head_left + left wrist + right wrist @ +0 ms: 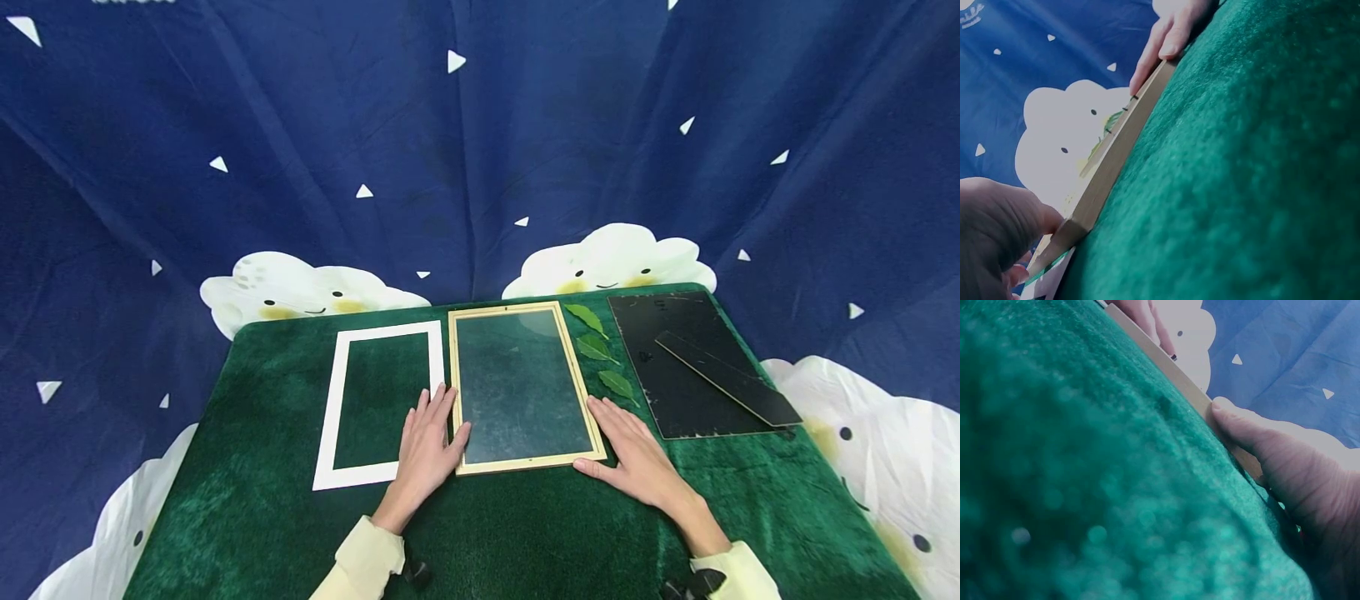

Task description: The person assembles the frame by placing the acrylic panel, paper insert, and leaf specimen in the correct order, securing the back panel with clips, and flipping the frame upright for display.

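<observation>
A pale wooden picture frame (pixel 456 375) lies flat with its inner side up, a clear pane (pixel 522 387) inside it. My left hand (pixel 430 442) rests along its left side, fingers straight, thumb at the near left part of the rim. Beneath that hand, part of a white mat border (pixel 339 400) is covered. On the opposite side my right hand (pixel 633 454) lies with fingers extended along the frame's right edge, its thumb (pixel 1229 415) touching the near right corner. Seen low in the left wrist view, the frame's near edge (pixel 1119 153) sits on the green cloth between both hands.
Three green leaves (pixel 596 347) lie in a column right of the frame. Farther right is a black backing board (pixel 637 358) with a stand leg (pixel 723 379) on it. Green plush cloth (pixel 262 467) covers the table; a blue curtain (pixel 480 150) with clouds hangs behind.
</observation>
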A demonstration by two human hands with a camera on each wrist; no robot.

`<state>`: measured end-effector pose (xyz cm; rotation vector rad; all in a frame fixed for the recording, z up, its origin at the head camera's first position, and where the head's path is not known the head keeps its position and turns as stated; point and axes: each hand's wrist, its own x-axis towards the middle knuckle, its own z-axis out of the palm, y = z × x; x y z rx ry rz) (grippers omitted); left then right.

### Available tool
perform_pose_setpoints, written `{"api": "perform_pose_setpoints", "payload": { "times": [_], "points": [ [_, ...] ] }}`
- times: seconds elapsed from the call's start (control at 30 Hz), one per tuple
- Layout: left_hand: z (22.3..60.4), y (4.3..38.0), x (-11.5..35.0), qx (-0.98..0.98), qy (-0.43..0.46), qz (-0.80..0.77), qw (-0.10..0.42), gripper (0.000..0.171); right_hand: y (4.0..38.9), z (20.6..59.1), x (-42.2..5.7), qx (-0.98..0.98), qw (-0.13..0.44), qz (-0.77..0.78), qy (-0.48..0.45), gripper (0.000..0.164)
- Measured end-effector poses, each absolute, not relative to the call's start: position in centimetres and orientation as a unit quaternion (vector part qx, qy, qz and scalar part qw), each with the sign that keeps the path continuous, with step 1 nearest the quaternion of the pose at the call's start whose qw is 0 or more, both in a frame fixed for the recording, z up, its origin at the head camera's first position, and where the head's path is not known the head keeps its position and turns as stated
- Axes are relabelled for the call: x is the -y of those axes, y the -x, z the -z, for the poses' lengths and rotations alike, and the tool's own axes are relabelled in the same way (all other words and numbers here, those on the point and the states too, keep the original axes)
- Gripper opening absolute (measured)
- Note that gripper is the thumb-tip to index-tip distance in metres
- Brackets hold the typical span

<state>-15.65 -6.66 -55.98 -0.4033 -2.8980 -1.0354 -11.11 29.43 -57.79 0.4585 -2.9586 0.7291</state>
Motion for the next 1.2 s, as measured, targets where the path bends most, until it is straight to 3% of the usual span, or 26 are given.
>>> {"api": "perform_pose_setpoints", "payload": {
  "times": [0.53, 0.93, 1.2],
  "points": [
    [56.0, 16.8, 12.3, 0.904, 0.105, 0.408, 0.065, 0.068, 11.2, 57.4, -29.6, 0.959, 0.033, -0.24, -0.148, 0.104],
    [56.3, 17.2, 20.0, 0.903, -0.064, 0.408, 0.113, 0.071, 11.0, 57.7, -29.3, 0.959, 0.029, -0.241, -0.146, 0.105],
    [56.7, 17.3, 22.2, 0.886, -0.107, 0.431, 0.136, 0.063, 11.1, 57.8, -29.4, 0.96, 0.028, -0.239, -0.146, 0.105]
  ]
}}
